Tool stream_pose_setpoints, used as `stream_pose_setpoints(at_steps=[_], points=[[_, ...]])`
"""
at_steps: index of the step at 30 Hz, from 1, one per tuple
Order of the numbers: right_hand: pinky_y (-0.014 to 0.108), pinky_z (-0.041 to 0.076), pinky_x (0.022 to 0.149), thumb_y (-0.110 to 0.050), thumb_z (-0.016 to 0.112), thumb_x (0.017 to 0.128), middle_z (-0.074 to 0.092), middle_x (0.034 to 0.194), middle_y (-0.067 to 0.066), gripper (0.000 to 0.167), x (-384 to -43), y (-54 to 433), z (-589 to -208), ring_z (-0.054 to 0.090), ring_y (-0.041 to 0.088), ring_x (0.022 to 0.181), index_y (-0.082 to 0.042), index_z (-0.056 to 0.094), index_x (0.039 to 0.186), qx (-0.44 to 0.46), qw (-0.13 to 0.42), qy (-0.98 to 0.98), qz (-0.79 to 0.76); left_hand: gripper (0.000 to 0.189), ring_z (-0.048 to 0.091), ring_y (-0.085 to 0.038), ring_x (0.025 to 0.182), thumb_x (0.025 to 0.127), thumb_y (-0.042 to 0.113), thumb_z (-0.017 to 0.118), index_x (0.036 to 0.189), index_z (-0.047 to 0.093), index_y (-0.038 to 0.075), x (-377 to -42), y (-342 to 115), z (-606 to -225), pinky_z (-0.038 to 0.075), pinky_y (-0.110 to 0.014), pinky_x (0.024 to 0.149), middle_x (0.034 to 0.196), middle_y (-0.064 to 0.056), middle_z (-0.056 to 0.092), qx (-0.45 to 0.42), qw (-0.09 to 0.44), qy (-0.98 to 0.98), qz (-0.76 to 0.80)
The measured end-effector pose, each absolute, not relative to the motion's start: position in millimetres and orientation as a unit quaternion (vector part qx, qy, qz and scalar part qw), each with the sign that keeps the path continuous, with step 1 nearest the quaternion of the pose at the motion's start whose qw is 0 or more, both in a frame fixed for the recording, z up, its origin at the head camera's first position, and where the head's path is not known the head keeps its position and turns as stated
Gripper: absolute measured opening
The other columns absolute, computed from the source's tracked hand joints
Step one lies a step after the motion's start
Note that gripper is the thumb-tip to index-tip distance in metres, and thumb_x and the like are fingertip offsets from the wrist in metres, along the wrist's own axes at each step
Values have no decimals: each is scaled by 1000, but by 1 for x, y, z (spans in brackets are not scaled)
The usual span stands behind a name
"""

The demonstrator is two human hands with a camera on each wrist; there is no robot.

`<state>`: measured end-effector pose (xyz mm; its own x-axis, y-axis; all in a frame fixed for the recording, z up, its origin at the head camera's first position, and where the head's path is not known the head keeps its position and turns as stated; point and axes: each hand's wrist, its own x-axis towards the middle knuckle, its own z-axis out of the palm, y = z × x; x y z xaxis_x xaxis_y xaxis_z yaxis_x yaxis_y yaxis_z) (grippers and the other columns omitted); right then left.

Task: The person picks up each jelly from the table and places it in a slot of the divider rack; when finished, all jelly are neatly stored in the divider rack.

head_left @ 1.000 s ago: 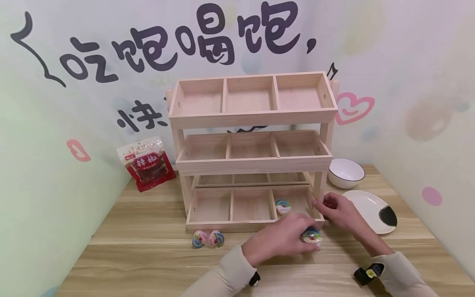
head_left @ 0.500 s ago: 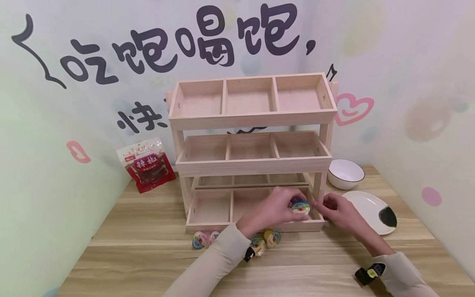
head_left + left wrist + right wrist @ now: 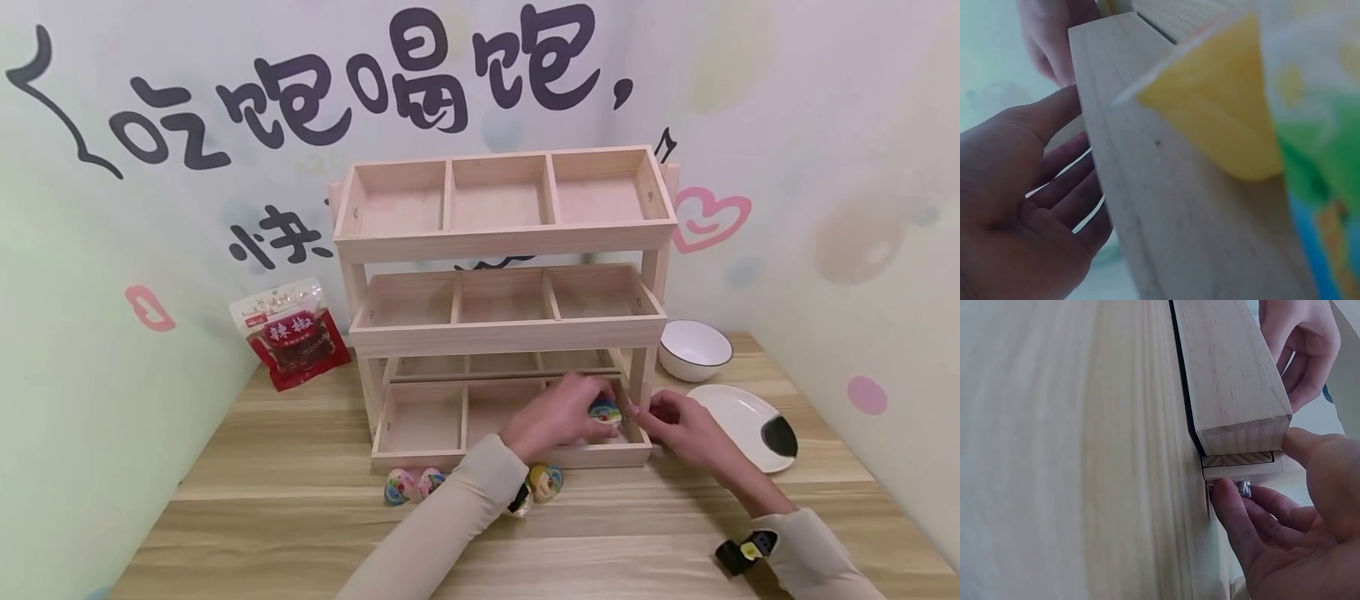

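Observation:
In the head view, my left hand (image 3: 558, 415) reaches into the right compartment of the bottom tray of a wooden three-tier rack (image 3: 502, 335). Its fingers hold a jelly cup (image 3: 604, 412) with a blue-green printed lid, low inside the compartment. My wrist and hand hide part of the tray's middle and right compartments. At the tray's right end is my right hand (image 3: 686, 425). The right wrist view shows its thumb and fingers (image 3: 1235, 515) gripping the tray's end, near a small metal bolt (image 3: 1244, 489).
Pink-lidded jelly cups (image 3: 400, 486) and yellow ones (image 3: 546, 482) lie on the table before the rack, partly behind my left sleeve. A red snack bag (image 3: 294, 335) leans at the left. To the right stand a white bowl (image 3: 695, 350) and an oval plate (image 3: 731, 421).
My left hand has carried the jelly cup from in front of the tray up and back into its right compartment. My right hand has stayed at the tray's end. The head view has shifted slightly.

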<state>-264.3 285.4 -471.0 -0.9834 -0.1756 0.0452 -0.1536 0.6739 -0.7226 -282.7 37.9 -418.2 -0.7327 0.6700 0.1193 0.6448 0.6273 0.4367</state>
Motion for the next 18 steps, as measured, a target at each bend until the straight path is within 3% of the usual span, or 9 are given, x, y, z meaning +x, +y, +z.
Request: stream_pose_setpoints(at_steps=[5, 12, 18], points=[[26, 53, 78, -48, 70, 105, 78, 110, 8, 46, -265, 285, -472, 67, 18, 96, -4, 71, 122, -96, 9, 914, -393, 34, 60, -4, 90, 95, 31, 86, 122, 75, 13, -283, 37, -421, 48, -17, 78, 107, 6, 73, 374, 31, 907, 190], [25, 52, 76, -45, 70, 106, 78, 108, 7, 44, -264, 283, -470, 66, 16, 94, -4, 71, 120, -100, 4, 913, -395, 39, 66, -9, 112, 96, 23, 85, 133, 73, 15, -279, 28, -420, 53, -18, 97, 124, 3, 74, 386, 44, 903, 183], [25, 51, 76, -43, 70, 106, 78, 107, 7, 42, -263, 284, -471, 65, 15, 93, -4, 72, 120, -97, 2, 914, -394, 37, 64, -6, 101, 98, 29, 83, 131, 74, 14, -280, 28, -419, 51, -17, 87, 118, 4, 74, 382, 46, 902, 196]])
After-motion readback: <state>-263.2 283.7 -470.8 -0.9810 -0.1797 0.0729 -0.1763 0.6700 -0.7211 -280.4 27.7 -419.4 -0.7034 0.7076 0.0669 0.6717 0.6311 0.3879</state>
